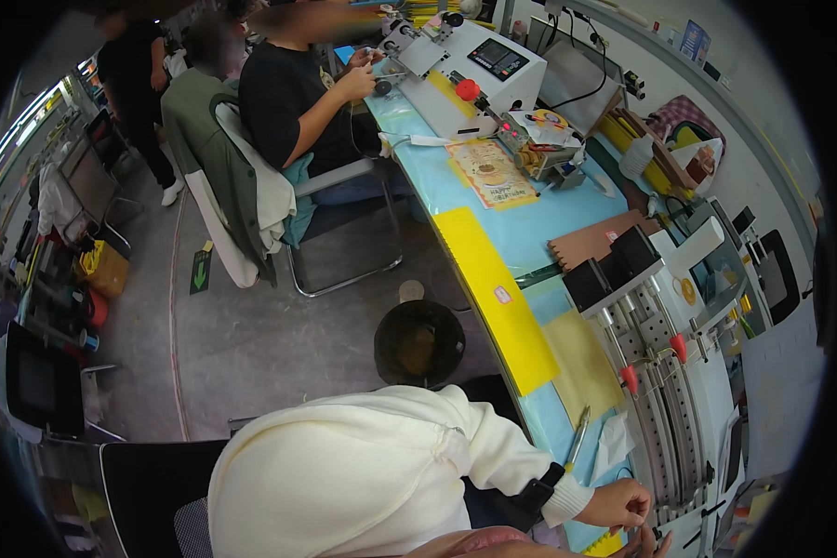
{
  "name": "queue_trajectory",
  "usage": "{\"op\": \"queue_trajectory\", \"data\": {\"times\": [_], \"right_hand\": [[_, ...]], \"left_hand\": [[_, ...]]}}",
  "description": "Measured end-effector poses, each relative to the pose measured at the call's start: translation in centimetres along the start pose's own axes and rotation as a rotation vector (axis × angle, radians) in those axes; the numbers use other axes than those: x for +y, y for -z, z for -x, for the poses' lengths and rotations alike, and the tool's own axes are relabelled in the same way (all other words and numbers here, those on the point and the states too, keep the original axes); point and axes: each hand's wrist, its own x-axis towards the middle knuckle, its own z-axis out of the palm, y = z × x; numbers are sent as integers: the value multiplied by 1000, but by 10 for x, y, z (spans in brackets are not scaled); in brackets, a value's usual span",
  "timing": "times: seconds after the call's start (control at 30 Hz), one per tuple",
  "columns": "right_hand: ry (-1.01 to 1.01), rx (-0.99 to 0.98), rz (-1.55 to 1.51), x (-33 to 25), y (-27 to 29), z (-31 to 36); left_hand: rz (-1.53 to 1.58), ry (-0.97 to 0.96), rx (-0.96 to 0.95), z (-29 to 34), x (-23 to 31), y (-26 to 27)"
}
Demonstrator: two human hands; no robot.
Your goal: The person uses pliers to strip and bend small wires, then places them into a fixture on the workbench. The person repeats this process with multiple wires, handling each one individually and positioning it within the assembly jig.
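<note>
My left hand (616,505), below a white cuff and a black watch (538,491), is at the near end of the table with its fingers curled into a pinch. What sits between those fingertips is too small to tell. Close against it, my right hand (645,541) shows only bent fingers at the lower edge, also drawn together; most of it is cut off. Both are beside a bench machine (656,400) with perforated metal plates and red knobs. A slim pen-like tool (579,437) and a crumpled white tissue (614,445) lie close by.
A yellow sheet (498,298) and a tan sheet (581,363) line the blue-covered table (530,232). Further along, a seated co-worker (298,102) handles a white machine (493,70). A black bin (419,342) stands on the floor; another person (132,84) is at the far left.
</note>
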Motion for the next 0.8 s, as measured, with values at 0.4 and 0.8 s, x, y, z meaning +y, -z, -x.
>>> {"op": "queue_trajectory", "data": {"times": [0.4, 0.8], "right_hand": [[72, -198, -117, -29, 47, 18], [-203, -166, 93, 35, 77, -59]], "left_hand": [[16, 276, 54, 25, 55, 17], [-5, 108, 119, 9, 106, 22]]}}
